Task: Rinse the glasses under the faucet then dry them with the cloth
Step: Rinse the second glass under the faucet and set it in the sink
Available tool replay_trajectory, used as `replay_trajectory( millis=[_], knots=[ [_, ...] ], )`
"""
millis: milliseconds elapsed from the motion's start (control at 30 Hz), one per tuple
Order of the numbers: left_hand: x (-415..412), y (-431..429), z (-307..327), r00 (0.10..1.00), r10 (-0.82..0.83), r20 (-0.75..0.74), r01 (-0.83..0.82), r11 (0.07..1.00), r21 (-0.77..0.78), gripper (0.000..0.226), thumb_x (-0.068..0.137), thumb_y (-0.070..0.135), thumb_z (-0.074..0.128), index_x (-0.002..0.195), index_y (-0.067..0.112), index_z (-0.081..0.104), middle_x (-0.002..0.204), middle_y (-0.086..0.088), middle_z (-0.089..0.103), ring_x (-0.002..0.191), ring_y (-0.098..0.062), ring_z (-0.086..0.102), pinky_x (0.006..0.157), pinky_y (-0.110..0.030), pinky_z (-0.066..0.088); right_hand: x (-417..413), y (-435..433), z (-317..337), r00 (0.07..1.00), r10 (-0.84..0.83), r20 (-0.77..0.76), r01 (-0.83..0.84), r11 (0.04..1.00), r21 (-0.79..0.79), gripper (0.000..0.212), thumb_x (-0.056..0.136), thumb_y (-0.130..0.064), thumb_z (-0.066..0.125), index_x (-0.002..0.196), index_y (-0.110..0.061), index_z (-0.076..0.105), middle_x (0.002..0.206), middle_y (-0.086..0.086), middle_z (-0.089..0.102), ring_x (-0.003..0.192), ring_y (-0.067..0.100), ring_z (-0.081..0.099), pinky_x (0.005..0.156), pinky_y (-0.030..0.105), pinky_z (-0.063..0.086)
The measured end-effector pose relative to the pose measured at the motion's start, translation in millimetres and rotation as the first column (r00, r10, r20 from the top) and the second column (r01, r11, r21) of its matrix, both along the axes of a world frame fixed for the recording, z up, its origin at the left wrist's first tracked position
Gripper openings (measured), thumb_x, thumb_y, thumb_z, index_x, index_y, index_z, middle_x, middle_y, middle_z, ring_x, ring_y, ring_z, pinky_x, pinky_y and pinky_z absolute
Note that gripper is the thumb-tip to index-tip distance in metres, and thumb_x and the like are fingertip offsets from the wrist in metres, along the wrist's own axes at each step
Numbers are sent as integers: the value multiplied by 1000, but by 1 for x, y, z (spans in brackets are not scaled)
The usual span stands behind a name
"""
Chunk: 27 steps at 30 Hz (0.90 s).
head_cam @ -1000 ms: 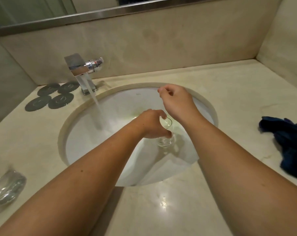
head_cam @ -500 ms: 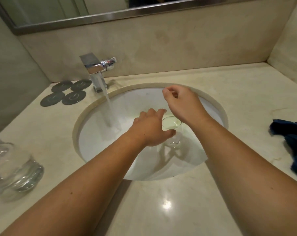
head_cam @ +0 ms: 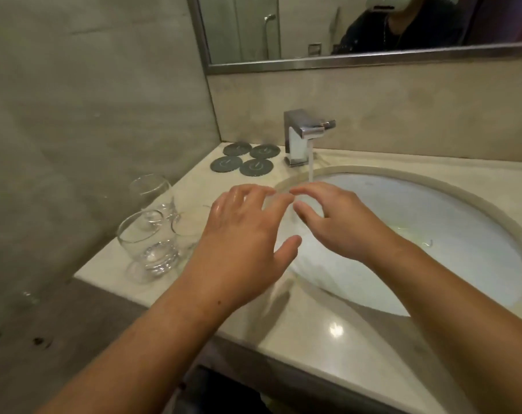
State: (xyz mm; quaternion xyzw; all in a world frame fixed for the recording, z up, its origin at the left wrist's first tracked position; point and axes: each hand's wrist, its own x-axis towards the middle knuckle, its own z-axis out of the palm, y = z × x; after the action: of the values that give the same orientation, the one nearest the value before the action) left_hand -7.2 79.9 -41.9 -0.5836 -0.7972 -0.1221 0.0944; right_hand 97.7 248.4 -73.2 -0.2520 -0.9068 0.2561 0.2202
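Note:
Clear glasses stand on the counter left of the sink: one near the front edge (head_cam: 146, 243), one behind it (head_cam: 148, 190), and a third (head_cam: 184, 231) partly hidden by my left hand. My left hand (head_cam: 242, 243) and my right hand (head_cam: 340, 222) hover side by side over the left rim of the sink (head_cam: 433, 186), fingers spread and wet, with nothing plainly held. The chrome faucet (head_cam: 301, 135) runs a stream of water just beyond my right fingertips. A faint glassy glint (head_cam: 427, 243) shows in the basin. The cloth is out of view.
Several dark round coasters (head_cam: 245, 158) lie on the counter left of the faucet. A wall closes the counter's left end, and a mirror (head_cam: 373, 28) hangs above the backsplash. The counter's front edge runs just under my forearms.
The view has swung left, so the cloth has left the frame. My left hand has let go of the small glass it held in the basin. Both hands have moved left toward the sink's left rim.

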Motion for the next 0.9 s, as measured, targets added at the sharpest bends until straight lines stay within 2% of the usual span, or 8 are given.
replay_trajectory(
  millis=[100,200,300,400,500,700,800,900],
  knots=[
    [-22,-31,5,997,74,-6,-73,997,39,60,100,59,46,155,36,46,155,2,50,148,-24,35,123,-49,25,-26,-29,4,996,94,-7,-94,996,-10,42,106,-36,58,147,-30,57,149,-9,58,142,12,47,114,26,34],
    [-45,-57,5,990,141,5,-141,986,86,65,94,63,41,148,30,55,148,-1,57,143,-27,41,119,-53,31,-48,-53,7,982,186,19,-186,982,13,58,99,-41,65,154,-32,49,156,-7,53,149,13,41,122,33,33],
    [-63,-74,0,982,186,20,-187,978,94,70,92,65,40,149,27,56,148,-2,58,142,-26,39,119,-54,32,-63,-69,8,967,252,34,-252,968,0,78,91,-51,69,160,-28,41,163,-4,46,153,14,36,125,34,30],
    [-77,-83,-2,973,222,55,-226,971,77,66,98,62,51,156,30,47,155,1,51,148,-23,31,124,-49,21,-77,-80,6,963,263,50,-263,965,-14,92,83,-62,67,162,-26,38,164,-4,45,152,12,38,121,26,31],
    [-86,-87,-6,967,237,88,-245,966,87,66,100,58,56,158,32,42,156,4,49,150,-21,29,126,-45,17,-88,-86,0,968,246,56,-242,968,-68,85,83,-57,75,157,-27,45,156,-10,53,143,8,48,108,19,36],
    [-91,-84,-17,968,219,121,-235,962,140,71,92,60,46,157,30,45,152,4,54,146,-20,33,123,-44,17,-98,-85,-12,979,198,-48,-203,952,-229,57,77,-47,84,128,-34,60,119,-19,68,115,1,62,97,20,48],
    [-89,-77,-15,974,183,134,-206,960,187,70,93,60,46,156,29,46,152,5,54,146,-18,32,123,-42,16,-96,-76,-14,981,147,-124,-177,941,-287,58,78,-40,88,129,-32,62,116,-17,70,109,-1,63,89,16,45],
    [-79,-63,-10,985,97,144,-133,954,270,65,96,57,49,154,28,49,150,4,55,142,-17,33,122,-43,23,-88,-54,-10,974,11,-227,-106,906,-411,63,77,-43,92,131,-28,63,117,-12,72,107,4,67,92,22,52]
  ],
)
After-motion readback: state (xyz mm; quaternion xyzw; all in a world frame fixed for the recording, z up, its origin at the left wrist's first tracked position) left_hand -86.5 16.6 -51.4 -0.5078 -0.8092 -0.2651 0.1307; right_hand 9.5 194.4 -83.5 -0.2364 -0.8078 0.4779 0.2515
